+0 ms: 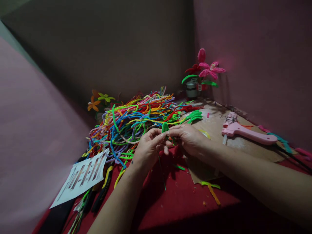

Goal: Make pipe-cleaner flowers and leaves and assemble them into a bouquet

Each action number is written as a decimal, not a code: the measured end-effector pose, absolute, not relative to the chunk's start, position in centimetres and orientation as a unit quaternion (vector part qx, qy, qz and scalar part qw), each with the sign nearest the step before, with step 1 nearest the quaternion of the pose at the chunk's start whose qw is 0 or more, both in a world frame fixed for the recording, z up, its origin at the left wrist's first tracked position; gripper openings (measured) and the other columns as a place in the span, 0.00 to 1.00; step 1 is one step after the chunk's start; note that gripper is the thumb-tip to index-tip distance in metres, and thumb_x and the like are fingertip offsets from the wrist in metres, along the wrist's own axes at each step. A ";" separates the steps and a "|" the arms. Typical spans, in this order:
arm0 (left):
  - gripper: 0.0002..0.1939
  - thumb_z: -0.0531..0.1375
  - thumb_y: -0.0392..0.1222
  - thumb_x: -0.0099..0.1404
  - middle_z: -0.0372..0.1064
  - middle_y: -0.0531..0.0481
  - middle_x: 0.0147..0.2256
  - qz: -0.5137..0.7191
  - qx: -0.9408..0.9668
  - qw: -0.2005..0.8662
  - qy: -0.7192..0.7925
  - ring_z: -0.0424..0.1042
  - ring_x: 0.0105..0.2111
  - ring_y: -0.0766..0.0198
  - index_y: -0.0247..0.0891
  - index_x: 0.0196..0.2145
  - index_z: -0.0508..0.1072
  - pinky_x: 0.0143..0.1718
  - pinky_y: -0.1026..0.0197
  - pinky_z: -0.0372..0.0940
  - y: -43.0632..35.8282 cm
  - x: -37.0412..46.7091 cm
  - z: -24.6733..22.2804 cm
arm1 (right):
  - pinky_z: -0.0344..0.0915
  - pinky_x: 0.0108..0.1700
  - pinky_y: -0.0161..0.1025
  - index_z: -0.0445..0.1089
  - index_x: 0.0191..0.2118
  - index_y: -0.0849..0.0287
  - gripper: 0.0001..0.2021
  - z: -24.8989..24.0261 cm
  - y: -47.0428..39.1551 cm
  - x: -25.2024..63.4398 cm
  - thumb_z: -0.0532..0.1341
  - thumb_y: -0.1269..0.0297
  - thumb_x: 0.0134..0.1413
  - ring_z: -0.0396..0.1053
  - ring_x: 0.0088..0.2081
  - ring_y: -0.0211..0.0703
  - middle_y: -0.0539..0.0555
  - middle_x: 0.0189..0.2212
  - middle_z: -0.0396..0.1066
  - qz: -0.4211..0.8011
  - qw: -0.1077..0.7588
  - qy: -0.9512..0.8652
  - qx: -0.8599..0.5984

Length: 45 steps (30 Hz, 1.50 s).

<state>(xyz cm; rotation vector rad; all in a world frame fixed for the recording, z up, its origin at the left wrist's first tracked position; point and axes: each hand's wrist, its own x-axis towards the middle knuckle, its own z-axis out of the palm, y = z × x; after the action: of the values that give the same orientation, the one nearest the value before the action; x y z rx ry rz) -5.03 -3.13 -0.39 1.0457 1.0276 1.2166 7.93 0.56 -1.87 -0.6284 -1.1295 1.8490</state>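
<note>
Both hands meet at the middle of the view, over the red cloth and in front of the pile. A small green fuzzy piece (pixel 165 127) stands upright between their fingertips. My left hand (pixel 151 143) pinches it from the left, with the lower fingers curled beneath. From the right, my right hand (pixel 188 138) has its thumb and forefinger closed on the same piece; its other fingers are partly hidden. A little more green shows below the fingers. Behind the hands lies a large heap of colourful pipe cleaners (pixel 136 117).
A pink glue gun (pixel 248 132) rests on the brown board (pixel 212 113) at right. Fuzzy flowers (pixel 211 70) stand behind. At left are a printed sheet (pixel 81 178) and yellow-black pliers (pixel 106 185). Green and orange scraps (pixel 214 195) lie on the red cloth (pixel 170 201).
</note>
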 end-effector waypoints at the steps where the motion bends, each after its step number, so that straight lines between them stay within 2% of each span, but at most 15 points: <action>1: 0.12 0.63 0.36 0.51 0.67 0.53 0.22 0.520 0.445 0.585 0.436 0.69 0.18 0.68 0.33 0.32 0.64 0.14 0.70 0.62 -3.1 -5.0 -0.3 | 0.52 0.23 0.33 0.63 0.17 0.63 0.04 -1.9 0.6 7.9 0.59 0.73 0.36 0.59 0.18 0.32 0.48 0.14 0.63 0.738 0.432 -0.450 -0.256; 7: 0.12 0.62 0.35 0.52 0.70 0.51 0.23 0.518 0.471 0.575 0.423 0.69 0.18 0.69 0.33 0.33 0.64 0.15 0.70 0.64 -3.0 -5.3 -0.4 | 0.50 0.23 0.33 0.64 0.17 0.63 0.07 -1.9 0.8 8.1 0.61 0.68 0.39 0.57 0.18 0.31 0.48 0.15 0.63 0.708 0.441 -0.492 -0.249; 11: 0.12 0.62 0.37 0.52 0.69 0.52 0.20 0.505 0.498 0.540 0.453 0.69 0.16 0.66 0.33 0.34 0.64 0.14 0.68 0.63 -3.1 -5.2 -0.4 | 0.47 0.21 0.33 0.67 0.19 0.63 0.12 -1.4 0.9 8.5 0.61 0.59 0.43 0.53 0.18 0.30 0.46 0.14 0.59 0.599 0.490 -0.550 -0.313; 14: 0.09 0.61 0.37 0.54 0.70 0.51 0.18 0.476 0.524 0.528 0.470 0.67 0.14 0.67 0.32 0.31 0.66 0.15 0.67 0.62 -3.5 -5.2 -0.1 | 0.46 0.21 0.33 0.66 0.16 0.63 0.15 -1.1 1.1 8.8 0.60 0.58 0.45 0.51 0.17 0.30 0.45 0.12 0.57 0.554 0.488 -0.585 -0.336; 20: 0.06 0.62 0.36 0.53 0.71 0.48 0.19 0.437 0.530 0.549 0.476 0.70 0.17 0.66 0.31 0.29 0.71 0.20 0.66 0.65 -3.8 -5.9 0.9 | 0.45 0.20 0.33 0.61 0.13 0.61 0.18 -1.2 1.4 8.7 0.60 0.57 0.45 0.50 0.15 0.30 0.45 0.10 0.56 0.583 0.484 -0.569 -0.319; 26: 0.08 0.64 0.37 0.51 0.71 0.47 0.20 0.455 0.507 0.546 0.487 0.68 0.16 0.67 0.29 0.29 0.71 0.18 0.67 0.64 -3.5 -6.2 1.0 | 0.47 0.20 0.32 0.64 0.17 0.62 0.14 -1.1 1.4 8.7 0.61 0.59 0.45 0.53 0.16 0.30 0.45 0.12 0.58 0.603 0.478 -0.568 -0.293; 31: 0.10 0.64 0.39 0.51 0.69 0.50 0.19 0.514 0.483 0.510 0.492 0.67 0.16 0.68 0.30 0.30 0.71 0.15 0.68 0.62 -3.4 -6.4 0.8 | 0.50 0.19 0.30 0.64 0.19 0.63 0.08 -1.1 1.0 8.7 0.63 0.67 0.41 0.55 0.16 0.28 0.46 0.14 0.61 0.636 0.410 -0.593 -0.274; 34: 0.10 0.64 0.40 0.51 0.68 0.51 0.20 0.514 0.496 0.498 0.491 0.67 0.17 0.69 0.30 0.30 0.71 0.15 0.68 0.62 -3.3 -6.5 0.8 | 0.51 0.18 0.29 0.63 0.20 0.63 0.06 -0.9 0.7 8.6 0.61 0.70 0.42 0.56 0.16 0.28 0.46 0.15 0.63 0.646 0.388 -0.596 -0.277; 40: 0.10 0.64 0.40 0.51 0.67 0.52 0.17 0.525 0.505 0.450 0.517 0.65 0.16 0.70 0.30 0.28 0.70 0.15 0.68 0.61 -3.4 -6.5 1.0 | 0.59 0.19 0.30 0.59 0.26 0.60 0.08 -0.9 0.6 8.3 0.59 0.63 0.48 0.64 0.17 0.33 0.49 0.18 0.69 0.707 0.421 -0.522 -0.227; 45: 0.09 0.63 0.39 0.51 0.68 0.51 0.18 0.522 0.505 0.444 0.525 0.65 0.16 0.69 0.31 0.29 0.71 0.16 0.67 0.61 -3.6 -6.1 1.3 | 0.62 0.23 0.33 0.57 0.27 0.59 0.12 -0.9 0.8 8.3 0.63 0.65 0.42 0.67 0.19 0.34 0.49 0.20 0.71 0.702 0.488 -0.471 -0.217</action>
<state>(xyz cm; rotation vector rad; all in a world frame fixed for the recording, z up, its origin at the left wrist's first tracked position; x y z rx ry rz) -6.09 -3.61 1.32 1.2533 1.3008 1.2946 8.29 0.77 -0.94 -0.5279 -1.1453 1.7077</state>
